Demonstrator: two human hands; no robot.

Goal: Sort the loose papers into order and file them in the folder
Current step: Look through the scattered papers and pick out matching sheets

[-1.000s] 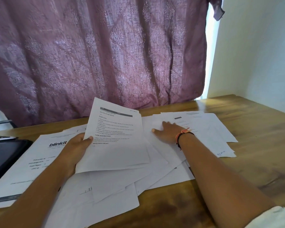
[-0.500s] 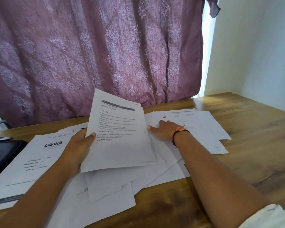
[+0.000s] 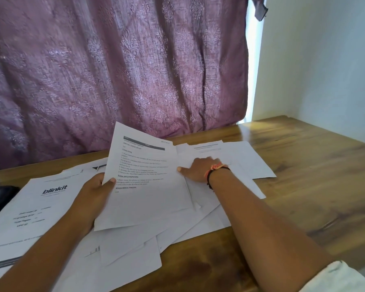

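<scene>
Over scattered papers [image 3: 198, 224], left hand [image 3: 95, 194] pinching sheet [image 3: 148, 199] edge, right hand [image 3: 200, 169] flat

The curtain [image 3: 114, 70] is dusty mauve with paler floral motifs. The papers [image 3: 148, 207] are white with black print, on a warm brown table [image 3: 314, 175] of streaked wood grain. The wrist threads [image 3: 216, 168] are orange and black.

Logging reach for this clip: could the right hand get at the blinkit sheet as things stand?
Probably not directly: the right hand rests on papers far right of the blinkit sheet, and the raised sheet in the left hand stands between.
</scene>
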